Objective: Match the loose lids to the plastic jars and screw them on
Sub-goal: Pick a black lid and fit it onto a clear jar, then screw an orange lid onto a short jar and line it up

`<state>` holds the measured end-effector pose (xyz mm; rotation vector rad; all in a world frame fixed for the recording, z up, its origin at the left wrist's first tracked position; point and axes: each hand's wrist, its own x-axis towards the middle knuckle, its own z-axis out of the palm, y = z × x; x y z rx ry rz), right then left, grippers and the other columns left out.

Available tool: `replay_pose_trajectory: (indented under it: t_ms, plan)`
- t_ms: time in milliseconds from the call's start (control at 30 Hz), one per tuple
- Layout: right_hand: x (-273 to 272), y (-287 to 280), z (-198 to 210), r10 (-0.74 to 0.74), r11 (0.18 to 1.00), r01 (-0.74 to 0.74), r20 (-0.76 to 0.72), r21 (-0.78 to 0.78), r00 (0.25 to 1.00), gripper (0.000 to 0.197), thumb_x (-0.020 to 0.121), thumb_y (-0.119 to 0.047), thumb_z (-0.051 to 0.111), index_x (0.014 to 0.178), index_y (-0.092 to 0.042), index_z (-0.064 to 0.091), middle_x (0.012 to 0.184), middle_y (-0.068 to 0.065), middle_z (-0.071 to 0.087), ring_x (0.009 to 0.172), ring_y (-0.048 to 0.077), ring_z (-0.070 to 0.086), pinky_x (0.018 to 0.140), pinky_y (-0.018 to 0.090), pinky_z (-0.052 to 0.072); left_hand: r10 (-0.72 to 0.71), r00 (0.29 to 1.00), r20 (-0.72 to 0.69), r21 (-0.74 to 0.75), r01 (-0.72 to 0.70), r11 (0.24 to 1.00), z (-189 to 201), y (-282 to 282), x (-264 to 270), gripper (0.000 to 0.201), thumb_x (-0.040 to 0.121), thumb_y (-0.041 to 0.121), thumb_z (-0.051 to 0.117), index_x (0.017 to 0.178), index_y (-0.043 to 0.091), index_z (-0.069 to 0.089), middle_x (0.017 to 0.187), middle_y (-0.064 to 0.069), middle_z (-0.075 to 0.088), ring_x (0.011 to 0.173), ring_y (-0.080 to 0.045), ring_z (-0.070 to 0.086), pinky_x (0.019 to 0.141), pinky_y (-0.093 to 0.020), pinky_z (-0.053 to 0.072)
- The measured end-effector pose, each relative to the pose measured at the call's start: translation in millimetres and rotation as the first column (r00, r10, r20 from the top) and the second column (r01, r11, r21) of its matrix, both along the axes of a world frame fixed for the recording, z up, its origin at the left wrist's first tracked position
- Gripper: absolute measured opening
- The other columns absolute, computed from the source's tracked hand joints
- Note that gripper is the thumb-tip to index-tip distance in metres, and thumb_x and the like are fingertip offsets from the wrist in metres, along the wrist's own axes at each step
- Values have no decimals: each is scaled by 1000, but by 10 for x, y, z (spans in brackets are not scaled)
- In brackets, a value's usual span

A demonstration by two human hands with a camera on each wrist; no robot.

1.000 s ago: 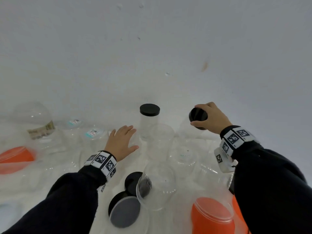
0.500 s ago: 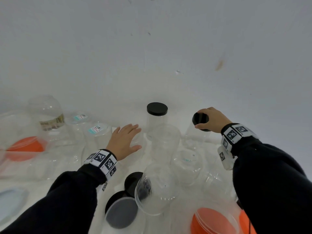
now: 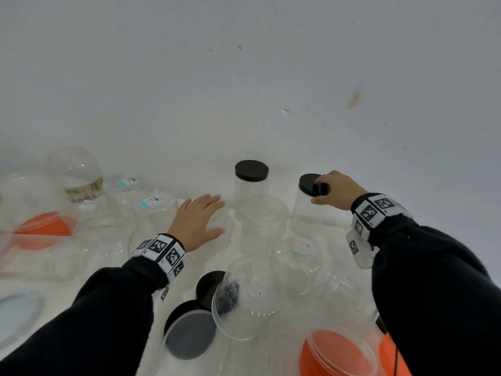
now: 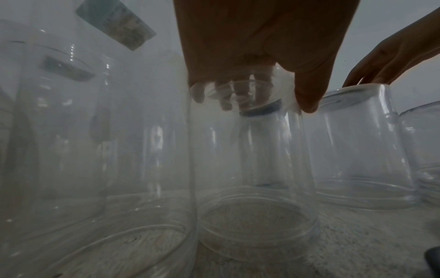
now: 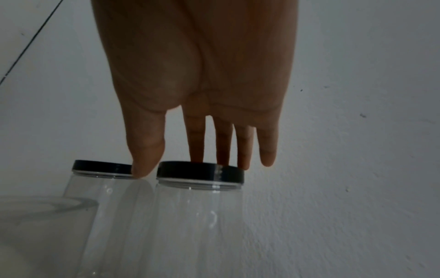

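My right hand point(image 3: 333, 191) grips a black lid point(image 3: 309, 184) from above on a clear jar point(image 3: 305, 215) that stands near the wall. In the right wrist view the thumb and fingers point(image 5: 195, 135) straddle this lid point(image 5: 200, 172). Just left stands a second clear jar point(image 3: 250, 196) with a black lid point(image 3: 251, 170) on it. My left hand point(image 3: 202, 221) lies open with spread fingers on the base of an upturned clear jar point(image 3: 217, 245). The left wrist view shows its fingertips point(image 4: 307, 101) through the clear plastic. Two loose black lids point(image 3: 208, 287) lie near my left sleeve.
Several lidless clear jars crowd the white surface, some upturned, one tipped on its side point(image 3: 244, 299). Orange lids sit at the left point(image 3: 43, 226) and lower right point(image 3: 333, 351). A pale lid point(image 3: 16, 313) lies at the far left. The white wall point(image 3: 244, 90) is close behind.
My right hand has brought its black-lidded jar from a tilt to upright beside the other lidded jar. My left hand has stayed on the upturned jar.
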<state>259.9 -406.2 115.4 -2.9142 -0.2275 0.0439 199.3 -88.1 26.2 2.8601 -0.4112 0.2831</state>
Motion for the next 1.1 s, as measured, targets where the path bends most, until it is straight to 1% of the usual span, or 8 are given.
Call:
replay_pose_trajectory:
  t_ms: [167, 333, 433, 567, 700, 867, 967, 1100]
  plan:
    - [-240, 119, 173, 67, 997, -70, 67, 41, 995, 54, 84, -35, 67, 130, -13, 49, 133, 8, 43, 118, 25, 43, 96, 34, 38, 0, 1000, 6, 4, 0, 1000, -16, 2, 0, 62, 89, 44, 54, 143, 24, 30, 154, 8, 20, 143, -13, 13, 115, -40, 8]
    - [-782, 501, 377, 274, 955, -288, 151, 77, 950, 51, 83, -38, 67, 127, -18, 50, 130, 1, 46, 114, 17, 46, 99, 35, 39, -4, 1000, 9, 35, 3, 999, 1, 1, -2, 62, 91, 45, 51, 144, 23, 27, 155, 6, 19, 143, -13, 12, 114, -40, 7]
    - [-1137, 743, 303, 391, 914, -396, 68, 88, 918, 56, 82, -41, 67, 130, -21, 48, 131, -4, 44, 118, 12, 44, 102, 31, 37, -9, 1000, 10, 56, 8, 998, -2, 6, 1, 62, 91, 45, 50, 144, 22, 27, 155, 6, 18, 143, -14, 12, 114, -41, 8]
    - [-1475, 970, -9, 494, 868, -485, -91, 105, 865, 69, 77, -45, 70, 135, -20, 42, 135, -5, 39, 122, 13, 40, 103, 34, 37, -18, 1000, 2, 78, 18, 997, -11, 15, 4, 63, 92, 45, 48, 145, 22, 24, 155, 5, 17, 143, -14, 10, 114, -42, 8]
    - [-1640, 1071, -316, 492, 865, -502, -220, 12, 842, 91, 72, -47, 75, 145, -25, 25, 149, -5, 23, 132, 17, 26, 109, 35, 31, -28, 1000, 2, 88, 27, 996, -10, 18, 7, 62, 92, 45, 48, 145, 22, 25, 155, 4, 17, 143, -15, 11, 114, -44, 9]
    - [-1628, 1082, -547, 443, 884, -465, -229, -51, 867, 111, 64, -46, 81, 148, -36, 7, 156, -4, 4, 140, 24, 10, 113, 46, 24, -35, 999, 13, 106, 33, 994, -15, 22, 14, 61, 92, 45, 46, 145, 21, 24, 155, 3, 16, 143, -16, 10, 113, -45, 11]
    - [-1652, 1098, -625, 415, 900, -433, -208, -48, 886, 113, 64, -38, 83, 146, -42, 6, 154, -6, 3, 139, 24, 10, 108, 50, 32, -31, 999, 12, 116, 29, 993, -17, 21, 15, 61, 93, 45, 45, 145, 22, 23, 156, 3, 15, 143, -16, 10, 114, -45, 11]
    - [-1704, 1109, -637, 371, 928, -370, -156, 30, 916, 107, 63, -26, 83, 144, -43, 14, 147, -6, 11, 132, 22, 16, 100, 41, 42, -34, 999, 4, 124, 34, 992, -5, 24, 19, 62, 93, 46, 45, 145, 22, 23, 156, 2, 15, 143, -16, 10, 114, -45, 12]
